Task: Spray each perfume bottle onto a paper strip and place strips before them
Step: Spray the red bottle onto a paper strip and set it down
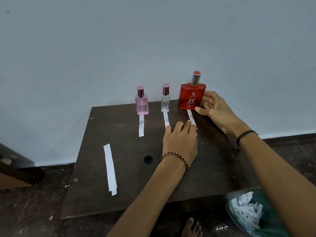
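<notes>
Steady the square red glass perfume bottle (191, 97) with your gripping right hand (215, 110); your flat, open left hand (180, 140) squares the white paper strip (190, 117) before it.

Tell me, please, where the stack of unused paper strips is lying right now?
In the head view, the stack of unused paper strips lies on the left part of the dark board, nearer the person than the pink bottle and left of the round hole.
</notes>
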`<action>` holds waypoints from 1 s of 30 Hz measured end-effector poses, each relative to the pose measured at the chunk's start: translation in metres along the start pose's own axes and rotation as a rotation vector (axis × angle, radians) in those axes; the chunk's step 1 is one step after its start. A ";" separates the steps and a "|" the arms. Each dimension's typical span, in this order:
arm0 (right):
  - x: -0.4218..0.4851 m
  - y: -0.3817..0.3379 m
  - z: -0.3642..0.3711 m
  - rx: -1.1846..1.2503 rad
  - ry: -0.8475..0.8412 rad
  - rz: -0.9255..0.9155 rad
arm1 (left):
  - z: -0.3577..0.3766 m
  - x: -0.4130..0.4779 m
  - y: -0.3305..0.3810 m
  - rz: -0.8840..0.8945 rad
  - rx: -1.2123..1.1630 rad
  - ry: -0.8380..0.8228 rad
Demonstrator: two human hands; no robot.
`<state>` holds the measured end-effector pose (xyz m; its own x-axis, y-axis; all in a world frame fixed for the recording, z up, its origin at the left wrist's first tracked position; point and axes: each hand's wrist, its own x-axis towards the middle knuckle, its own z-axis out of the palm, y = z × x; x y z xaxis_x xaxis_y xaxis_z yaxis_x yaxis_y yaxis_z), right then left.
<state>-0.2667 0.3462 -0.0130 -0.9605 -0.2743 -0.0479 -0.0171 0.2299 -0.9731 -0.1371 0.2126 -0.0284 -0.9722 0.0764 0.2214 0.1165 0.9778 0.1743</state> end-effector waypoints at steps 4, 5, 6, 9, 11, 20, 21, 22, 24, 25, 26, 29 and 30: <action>-0.023 0.006 0.000 -0.078 0.095 0.030 | -0.002 -0.005 0.000 -0.020 -0.045 -0.011; -0.029 0.008 0.001 -0.093 0.125 0.039 | -0.003 -0.007 0.000 -0.029 -0.064 -0.002; -0.037 0.009 0.001 -0.103 0.153 0.051 | -0.005 -0.011 0.001 -0.041 -0.086 0.008; -0.062 0.009 0.003 -0.118 0.194 0.069 | -0.010 -0.021 0.006 -0.067 -0.153 0.033; -0.081 0.007 0.008 -0.120 0.206 0.075 | -0.015 -0.027 0.009 -0.078 -0.181 0.042; -0.171 -0.012 0.060 -0.184 0.069 -0.025 | -0.038 -0.075 0.008 -0.162 -0.250 0.076; -0.177 -0.014 0.068 -0.191 0.056 -0.045 | -0.041 -0.083 0.005 -0.170 -0.245 0.082; -0.183 -0.016 0.076 -0.201 0.043 -0.063 | -0.044 -0.091 0.000 -0.177 -0.236 0.086; -0.191 -0.021 0.091 -0.232 0.003 -0.090 | -0.050 -0.105 -0.013 -0.202 -0.222 0.099; -0.195 -0.023 0.100 -0.254 -0.029 -0.106 | -0.054 -0.113 -0.020 -0.219 -0.218 0.108; -0.198 -0.026 0.108 -0.284 -0.071 -0.130 | -0.059 -0.121 -0.029 -0.240 -0.217 0.118; -0.205 -0.034 0.137 -0.464 -0.192 -0.237 | -0.071 -0.145 -0.056 -0.312 -0.188 0.161; -0.207 -0.037 0.148 -0.515 -0.229 -0.276 | -0.075 -0.152 -0.065 -0.342 -0.170 0.173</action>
<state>-0.0264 0.2563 -0.0004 -0.8186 -0.5678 0.0869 -0.4425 0.5269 -0.7257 0.0185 0.1226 -0.0016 -0.9137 -0.2954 0.2789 -0.1612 0.8938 0.4185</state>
